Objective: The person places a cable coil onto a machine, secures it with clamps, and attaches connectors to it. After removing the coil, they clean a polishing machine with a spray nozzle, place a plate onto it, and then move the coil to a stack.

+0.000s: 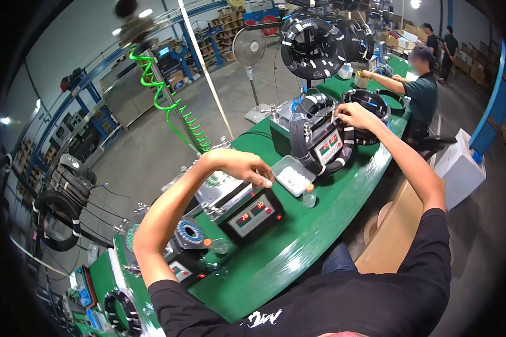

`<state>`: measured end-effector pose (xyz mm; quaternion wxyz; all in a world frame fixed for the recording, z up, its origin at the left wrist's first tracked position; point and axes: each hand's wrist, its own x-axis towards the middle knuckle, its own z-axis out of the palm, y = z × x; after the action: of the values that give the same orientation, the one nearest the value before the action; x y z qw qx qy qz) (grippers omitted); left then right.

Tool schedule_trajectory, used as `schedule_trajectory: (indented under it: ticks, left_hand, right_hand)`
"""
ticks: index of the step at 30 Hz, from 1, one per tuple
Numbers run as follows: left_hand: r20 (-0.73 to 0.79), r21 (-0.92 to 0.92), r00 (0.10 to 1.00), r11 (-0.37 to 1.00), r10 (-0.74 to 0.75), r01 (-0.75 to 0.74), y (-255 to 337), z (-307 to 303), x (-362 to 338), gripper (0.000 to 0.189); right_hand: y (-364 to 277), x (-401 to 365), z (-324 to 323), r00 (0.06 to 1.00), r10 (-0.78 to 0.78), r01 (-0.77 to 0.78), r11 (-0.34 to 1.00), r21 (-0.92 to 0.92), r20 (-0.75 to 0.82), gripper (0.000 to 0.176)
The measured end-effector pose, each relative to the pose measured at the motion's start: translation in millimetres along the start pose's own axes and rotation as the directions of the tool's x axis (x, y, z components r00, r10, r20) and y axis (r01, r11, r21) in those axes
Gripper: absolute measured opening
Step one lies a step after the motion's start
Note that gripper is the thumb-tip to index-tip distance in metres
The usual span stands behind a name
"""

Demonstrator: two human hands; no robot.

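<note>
My left hand (243, 167) hovers, fingers curled downward, over a black control box (254, 215) with red digit displays and a metal fixture (222, 191) on the green bench; whether it pinches anything I cannot tell. My right hand (354, 114) reaches out to the top of a black cable coil (320, 140) wrapped with white tape bands, fingers touching its rim. A second display box (328, 147) sits against that coil.
A white tray (291, 174) of small parts and a small clear bottle (309, 196) lie between the hands. More coils (312, 48) hang overhead. A green spiral hose (168, 98) hangs left. Another person (419, 90) works farther along the green bench (298, 241).
</note>
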<state>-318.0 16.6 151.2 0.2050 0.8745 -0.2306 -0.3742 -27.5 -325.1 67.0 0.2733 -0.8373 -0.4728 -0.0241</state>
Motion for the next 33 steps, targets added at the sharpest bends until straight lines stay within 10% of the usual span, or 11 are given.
schedule_trajectory:
  ticks: [7, 15, 22, 33]
  left_hand:
    - [-0.354, -0.016, 0.928, 0.993, -0.118, 0.12, -0.4, -33.1, 121.1, 0.055]
    - [-0.775, -0.038, 0.478, 0.785, -0.414, 0.619, 11.0, -24.9, 209.3, 0.057]
    - [-0.677, -0.275, 0.35, 0.663, -0.648, 0.696, 29.7, -28.9, 224.4, 0.049]
    - [-0.832, -0.03, 0.223, 0.441, -0.509, 0.897, 56.9, -18.7, 247.4, 0.044]
  right_hand:
    - [97.3, 15.6, -10.9, 0.995, -0.051, 0.009, 0.904, -0.428, -0.087, 0.038]
    - [138.9, 35.8, -4.0, 0.912, -0.41, 0.367, 0.84, -0.401, -0.025, 0.036]
    - [165.3, 46.1, 14.4, 0.84, -0.53, 0.481, 0.827, -0.292, -0.115, 0.035]
    - [169.5, 47.4, 17.9, 0.848, -0.506, 0.485, 0.861, -0.153, -0.156, 0.04]
